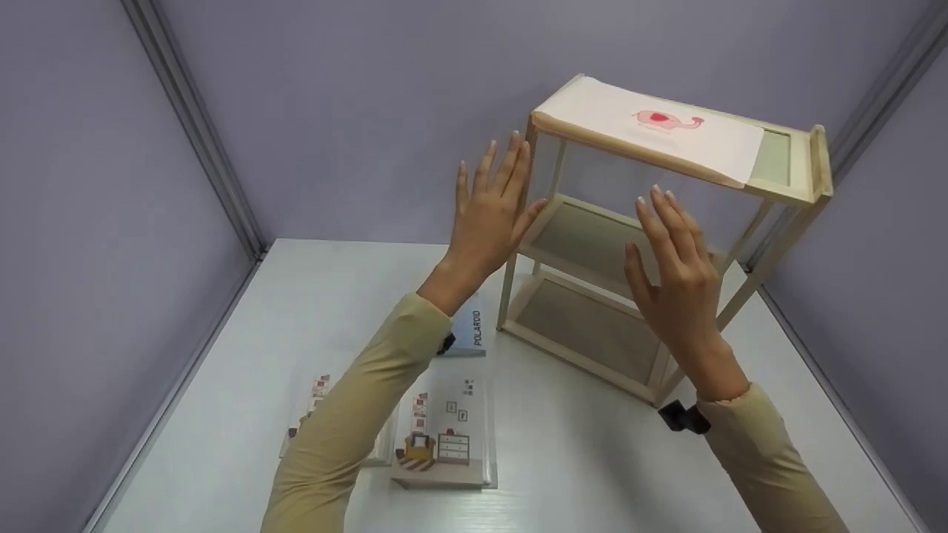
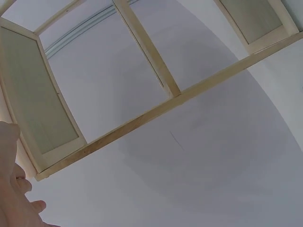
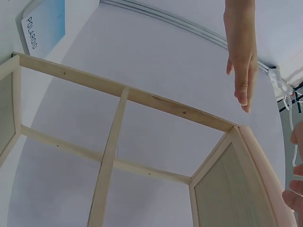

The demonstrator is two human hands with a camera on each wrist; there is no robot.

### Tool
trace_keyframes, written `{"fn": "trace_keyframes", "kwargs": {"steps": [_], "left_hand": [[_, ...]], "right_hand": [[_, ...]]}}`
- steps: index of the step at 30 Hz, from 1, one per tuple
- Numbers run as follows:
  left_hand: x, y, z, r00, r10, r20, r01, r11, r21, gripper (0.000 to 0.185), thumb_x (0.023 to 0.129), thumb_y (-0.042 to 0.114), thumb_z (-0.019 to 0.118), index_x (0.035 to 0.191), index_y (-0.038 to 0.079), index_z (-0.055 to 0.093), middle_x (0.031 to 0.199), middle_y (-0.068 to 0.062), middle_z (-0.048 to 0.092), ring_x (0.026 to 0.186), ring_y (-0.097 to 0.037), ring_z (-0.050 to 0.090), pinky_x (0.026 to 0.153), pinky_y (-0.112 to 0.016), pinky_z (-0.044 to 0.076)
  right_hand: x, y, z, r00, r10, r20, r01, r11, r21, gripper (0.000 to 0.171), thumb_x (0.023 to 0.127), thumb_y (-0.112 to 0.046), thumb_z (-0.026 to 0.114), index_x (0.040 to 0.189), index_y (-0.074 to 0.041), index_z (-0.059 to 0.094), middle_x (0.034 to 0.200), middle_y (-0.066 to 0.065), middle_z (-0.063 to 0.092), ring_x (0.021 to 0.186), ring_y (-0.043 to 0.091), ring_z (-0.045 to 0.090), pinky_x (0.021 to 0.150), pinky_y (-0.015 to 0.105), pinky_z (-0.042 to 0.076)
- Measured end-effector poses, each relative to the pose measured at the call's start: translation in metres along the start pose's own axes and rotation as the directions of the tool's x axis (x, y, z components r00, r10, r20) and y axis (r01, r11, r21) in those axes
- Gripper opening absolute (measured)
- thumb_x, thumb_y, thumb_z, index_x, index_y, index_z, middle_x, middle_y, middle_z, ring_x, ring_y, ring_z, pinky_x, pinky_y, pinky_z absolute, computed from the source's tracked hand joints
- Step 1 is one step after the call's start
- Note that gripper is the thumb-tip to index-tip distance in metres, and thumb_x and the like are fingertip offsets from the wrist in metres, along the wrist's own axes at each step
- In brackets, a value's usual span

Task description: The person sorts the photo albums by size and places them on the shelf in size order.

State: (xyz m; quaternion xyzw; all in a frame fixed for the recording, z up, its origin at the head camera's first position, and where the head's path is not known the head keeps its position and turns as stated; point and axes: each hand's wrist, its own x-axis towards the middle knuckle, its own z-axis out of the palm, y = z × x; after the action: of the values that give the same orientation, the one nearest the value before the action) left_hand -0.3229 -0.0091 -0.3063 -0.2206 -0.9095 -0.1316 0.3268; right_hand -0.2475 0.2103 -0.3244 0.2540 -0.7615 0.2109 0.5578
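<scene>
A light wooden three-tier shelf rack stands on the white table, right of centre. A white cloth printed with a pink elephant lies on its top tier. My left hand is raised with straight, spread fingers by the rack's front left post; whether it touches is unclear. My right hand is also raised with straight fingers, just in front of the middle tier. Neither hand holds anything. The left wrist view shows the rack's frame. In the right wrist view, the left hand hangs over the frame.
A blue Polaroid box lies on the table beside the rack's left foot and shows in the right wrist view too. Illustrated cards lie nearer me, under my left forearm. Grey walls close in the table on three sides.
</scene>
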Motion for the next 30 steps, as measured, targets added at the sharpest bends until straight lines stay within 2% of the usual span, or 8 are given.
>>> {"fn": "trace_keyframes", "kwargs": {"steps": [2, 5, 9, 12, 16, 19, 26, 30], "left_hand": [[-0.003, -0.001, 0.001, 1.000, -0.005, 0.005, 0.005, 1.000, -0.015, 0.070, 0.096, 0.054, 0.029, 0.150, 0.016, 0.007, 0.157, 0.003, 0.004, 0.143, -0.023, 0.003, 0.113, -0.054, 0.002], [-0.009, -0.004, 0.004, 1.000, -0.009, 0.002, 0.009, 1.000, -0.028, 0.070, 0.096, 0.053, 0.033, 0.150, 0.016, 0.009, 0.157, 0.003, 0.005, 0.143, -0.023, 0.005, 0.113, -0.055, 0.002], [-0.016, -0.007, 0.008, 1.000, -0.013, -0.005, 0.013, 0.999, -0.032, 0.070, 0.096, 0.053, 0.034, 0.150, 0.015, 0.012, 0.157, 0.002, 0.007, 0.143, -0.025, 0.008, 0.112, -0.056, 0.007], [-0.019, -0.009, 0.010, 1.000, -0.015, -0.001, 0.015, 1.000, -0.028, 0.069, 0.096, 0.054, 0.031, 0.150, 0.014, 0.013, 0.157, 0.001, 0.008, 0.143, -0.026, 0.010, 0.112, -0.057, 0.010], [-0.022, -0.009, 0.011, 1.000, -0.020, 0.018, 0.021, 0.998, -0.056, 0.069, 0.096, 0.055, 0.029, 0.150, 0.015, 0.014, 0.157, 0.001, 0.008, 0.143, -0.026, 0.009, 0.112, -0.057, 0.010], [-0.024, -0.009, 0.012, 0.999, -0.023, 0.025, 0.025, 0.996, -0.082, 0.068, 0.096, 0.054, 0.031, 0.150, 0.015, 0.015, 0.157, 0.000, 0.009, 0.143, -0.026, 0.010, 0.112, -0.056, 0.009], [-0.030, -0.011, 0.015, 1.000, -0.023, 0.006, 0.023, 0.993, -0.117, 0.066, 0.096, 0.048, 0.042, 0.149, 0.014, 0.020, 0.156, -0.002, 0.015, 0.140, -0.027, 0.020, 0.111, -0.051, 0.020], [-0.033, -0.013, 0.017, 1.000, -0.017, 0.002, 0.017, 0.994, -0.109, 0.067, 0.096, 0.048, 0.042, 0.148, 0.013, 0.021, 0.155, -0.003, 0.017, 0.138, -0.027, 0.024, 0.110, -0.049, 0.022]], "right_hand": [[-0.003, -0.001, 0.000, 1.000, 0.010, 0.030, -0.010, 1.000, -0.002, 0.044, 0.084, -0.007, 0.062, 0.127, -0.007, 0.055, 0.132, 0.013, 0.053, 0.125, 0.031, 0.046, 0.102, 0.041, 0.040], [-0.007, -0.002, 0.000, 0.997, 0.024, 0.075, -0.023, 1.000, -0.008, 0.047, 0.084, -0.005, 0.062, 0.130, -0.009, 0.053, 0.134, 0.010, 0.052, 0.122, 0.030, 0.048, 0.094, 0.043, 0.045], [-0.013, -0.001, 0.003, 0.993, 0.034, 0.112, -0.038, 0.999, 0.033, 0.049, 0.084, -0.001, 0.062, 0.132, -0.008, 0.051, 0.134, 0.010, 0.051, 0.119, 0.029, 0.051, 0.087, 0.044, 0.048], [-0.016, 0.000, 0.005, 0.992, 0.037, 0.124, -0.045, 0.997, 0.063, 0.050, 0.084, 0.000, 0.061, 0.132, -0.008, 0.051, 0.134, 0.012, 0.051, 0.120, 0.029, 0.050, 0.090, 0.044, 0.047], [-0.019, 0.002, 0.007, 0.988, 0.041, 0.146, -0.050, 0.997, 0.059, 0.049, 0.087, -0.004, 0.061, 0.134, -0.008, 0.049, 0.135, 0.012, 0.050, 0.122, 0.029, 0.049, 0.091, 0.045, 0.047], [-0.022, 0.003, 0.009, 0.985, 0.044, 0.167, -0.053, 0.997, 0.050, 0.049, 0.087, -0.006, 0.060, 0.135, -0.007, 0.048, 0.137, 0.013, 0.048, 0.123, 0.029, 0.048, 0.090, 0.047, 0.046], [-0.026, 0.000, 0.011, 0.969, 0.091, 0.229, -0.112, 0.990, 0.082, 0.052, 0.088, -0.008, 0.061, 0.137, -0.006, 0.045, 0.141, 0.010, 0.044, 0.126, 0.028, 0.045, 0.095, 0.047, 0.044], [-0.027, 0.000, 0.012, 0.962, 0.108, 0.250, -0.138, 0.985, 0.106, 0.054, 0.088, -0.008, 0.062, 0.138, -0.006, 0.042, 0.142, 0.010, 0.043, 0.127, 0.029, 0.044, 0.097, 0.047, 0.042]]}}
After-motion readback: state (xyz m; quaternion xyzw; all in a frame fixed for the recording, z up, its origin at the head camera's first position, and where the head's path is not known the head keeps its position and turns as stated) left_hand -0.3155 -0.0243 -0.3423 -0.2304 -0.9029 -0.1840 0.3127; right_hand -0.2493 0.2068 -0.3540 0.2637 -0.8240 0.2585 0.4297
